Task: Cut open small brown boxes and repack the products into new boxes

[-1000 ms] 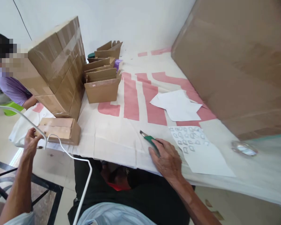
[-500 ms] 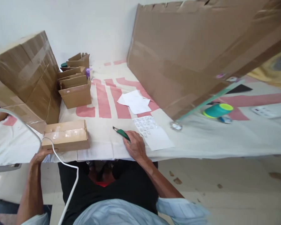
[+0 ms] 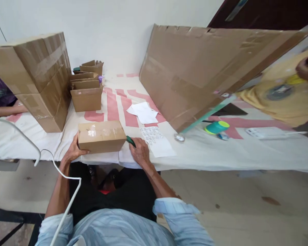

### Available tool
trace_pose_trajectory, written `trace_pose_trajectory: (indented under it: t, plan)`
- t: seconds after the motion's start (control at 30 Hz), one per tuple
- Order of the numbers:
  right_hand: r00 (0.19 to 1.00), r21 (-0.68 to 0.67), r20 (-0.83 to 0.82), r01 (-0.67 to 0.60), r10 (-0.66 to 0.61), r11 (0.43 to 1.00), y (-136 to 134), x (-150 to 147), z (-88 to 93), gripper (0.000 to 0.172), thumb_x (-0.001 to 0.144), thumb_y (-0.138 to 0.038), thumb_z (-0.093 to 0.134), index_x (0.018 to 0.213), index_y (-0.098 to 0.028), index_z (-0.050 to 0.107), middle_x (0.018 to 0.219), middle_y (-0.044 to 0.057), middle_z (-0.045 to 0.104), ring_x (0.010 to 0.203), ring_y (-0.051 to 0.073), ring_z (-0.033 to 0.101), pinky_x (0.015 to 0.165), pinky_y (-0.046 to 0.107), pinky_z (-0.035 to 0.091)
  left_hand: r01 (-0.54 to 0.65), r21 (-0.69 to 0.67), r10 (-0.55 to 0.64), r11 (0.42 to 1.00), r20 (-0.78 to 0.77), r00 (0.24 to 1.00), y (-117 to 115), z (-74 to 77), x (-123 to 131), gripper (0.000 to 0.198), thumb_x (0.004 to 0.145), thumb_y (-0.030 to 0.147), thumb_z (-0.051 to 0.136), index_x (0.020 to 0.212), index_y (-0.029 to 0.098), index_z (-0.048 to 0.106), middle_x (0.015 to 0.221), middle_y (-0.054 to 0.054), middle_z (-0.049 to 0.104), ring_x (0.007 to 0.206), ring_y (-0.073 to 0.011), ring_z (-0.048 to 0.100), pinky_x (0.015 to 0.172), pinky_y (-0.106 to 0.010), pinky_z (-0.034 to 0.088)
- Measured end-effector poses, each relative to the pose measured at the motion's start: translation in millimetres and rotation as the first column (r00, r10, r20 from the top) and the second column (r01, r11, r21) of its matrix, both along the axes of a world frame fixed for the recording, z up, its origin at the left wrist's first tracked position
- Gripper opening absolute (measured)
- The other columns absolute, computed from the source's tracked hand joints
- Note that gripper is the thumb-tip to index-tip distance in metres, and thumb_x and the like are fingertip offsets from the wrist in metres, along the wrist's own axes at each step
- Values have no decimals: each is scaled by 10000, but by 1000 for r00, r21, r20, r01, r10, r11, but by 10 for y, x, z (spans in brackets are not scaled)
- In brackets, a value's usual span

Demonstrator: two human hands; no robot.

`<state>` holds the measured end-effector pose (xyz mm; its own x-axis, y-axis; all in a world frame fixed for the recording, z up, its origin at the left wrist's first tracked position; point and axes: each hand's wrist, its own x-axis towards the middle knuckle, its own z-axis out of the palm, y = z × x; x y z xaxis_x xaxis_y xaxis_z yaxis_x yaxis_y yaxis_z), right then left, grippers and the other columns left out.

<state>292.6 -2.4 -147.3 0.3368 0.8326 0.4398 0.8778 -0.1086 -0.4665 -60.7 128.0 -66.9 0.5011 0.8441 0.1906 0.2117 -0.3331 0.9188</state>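
A taped cardboard box (image 3: 102, 135) lies on the cloth-covered table near its front edge. My left hand (image 3: 74, 149) grips the box's left end, with the thumb along its front side. Closed around a green utility knife (image 3: 130, 141), my right hand (image 3: 140, 152) rests on the table just right of the box. The knife's front end reaches the box's right end, and its blade is hidden from sight. To the right of that hand lies a sheet of paper (image 3: 160, 147) with rows of small stickers or drawings.
Stacked cartons (image 3: 50, 85) stand at the left, beside several open boxes (image 3: 86, 99). Blank papers (image 3: 144, 112) lie further back. A large cardboard sheet (image 3: 190, 71) leans behind. At right are a teal cylinder (image 3: 217, 127), a power strip (image 3: 267, 133) and a person in yellow (image 3: 279, 89).
My left hand has moved the box to the right, up to the knife in my right hand. The camera view has shifted, showing more of the people at both sides.
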Motion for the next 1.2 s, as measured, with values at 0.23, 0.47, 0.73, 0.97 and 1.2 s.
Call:
trace_pose_trajectory:
  t: [0.23,0.47,0.73,0.97,1.2]
  plan:
    - [999,49,54,6,-8,999,7,7,-53,347,934,-213,521,1205,-158,730,1110,160,733,1032,299,599,946,427,471,-100,-54,104,994,68,992,-254,-87,100,1318,539,423,992,1668,221,343,1588,-192,379,1540,-449,385,1204,-578,452]
    - [996,60,92,-14,8,998,-9,15,-82,324,928,-248,524,1165,-157,725,1108,164,727,1016,296,588,927,426,464,-116,86,105,990,114,988,-442,-16,260,1344,544,417,1009,1684,240,320,1447,-166,401,1480,-433,394,1025,-522,595]
    - [995,26,100,-4,2,1000,5,54,-128,189,898,-252,527,999,-192,675,1011,127,688,971,282,560,882,404,454,-143,279,120,950,99,988,-556,82,399,1339,549,482,1024,1669,223,337,1560,-185,416,1489,-454,395,1192,-604,445]
    - [999,9,-3,-34,34,999,33,98,-91,191,888,-249,496,927,-187,673,1014,163,711,980,297,593,933,440,473,-158,296,136,942,92,986,-600,59,375,1263,565,454,1015,1636,219,387,1585,-194,454,1463,-450,450,1165,-583,463]
    - [991,43,-111,-73,77,996,319,-64,16,187,811,-221,537,883,-196,709,978,148,760,927,287,634,818,399,521,-202,250,178,947,116,977,-564,64,220,1235,562,433,1006,1632,250,416,1589,-171,459,1464,-424,464,1121,-537,507]
